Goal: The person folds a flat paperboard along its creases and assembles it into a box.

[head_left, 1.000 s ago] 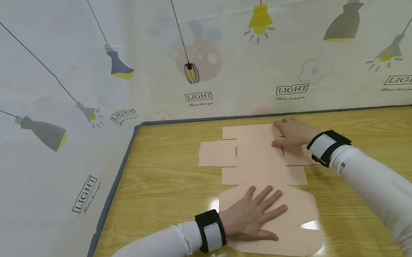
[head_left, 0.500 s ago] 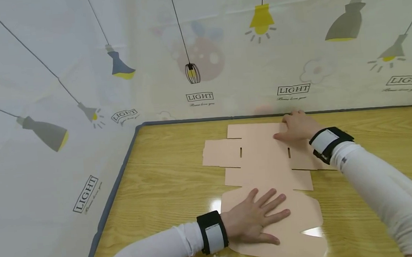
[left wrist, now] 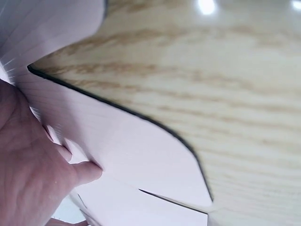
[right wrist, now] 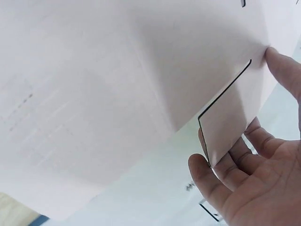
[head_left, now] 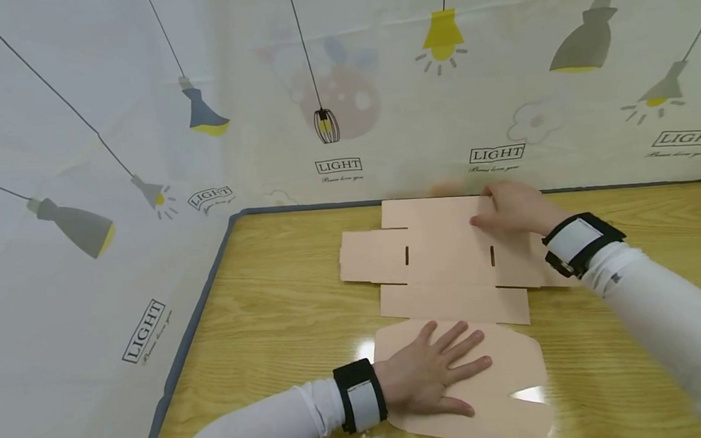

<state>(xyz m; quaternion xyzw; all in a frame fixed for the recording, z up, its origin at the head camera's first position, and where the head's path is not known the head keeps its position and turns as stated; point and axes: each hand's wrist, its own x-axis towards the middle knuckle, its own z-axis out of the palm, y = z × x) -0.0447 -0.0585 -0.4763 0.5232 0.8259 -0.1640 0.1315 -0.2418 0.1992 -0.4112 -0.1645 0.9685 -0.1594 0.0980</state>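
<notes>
A pale pink die-cut cardboard box blank (head_left: 449, 253) lies unfolded on the wooden table, with side flaps, two narrow slots and a rounded lid panel towards the person. My left hand (head_left: 435, 371) presses flat on that lid panel, fingers spread. In the left wrist view the left hand (left wrist: 37, 165) rests against the cardboard beside a notch. At the far right corner my right hand (head_left: 515, 209) grips the far edge, thumb on top. The right wrist view has the right hand (right wrist: 254, 174) with fingers behind a small flap (right wrist: 228, 115) and thumb on the near face.
The wooden table (head_left: 283, 303) has a dark blue edge strip (head_left: 199, 308) along its left and back sides. Behind it hangs a pale curtain (head_left: 403, 95) printed with lamps. Black and white bands circle both wrists.
The right hand has gone from lying over the far right corner to gripping it. The far part of the cardboard has risen towards the back edge. The left hand stays nearly in place.
</notes>
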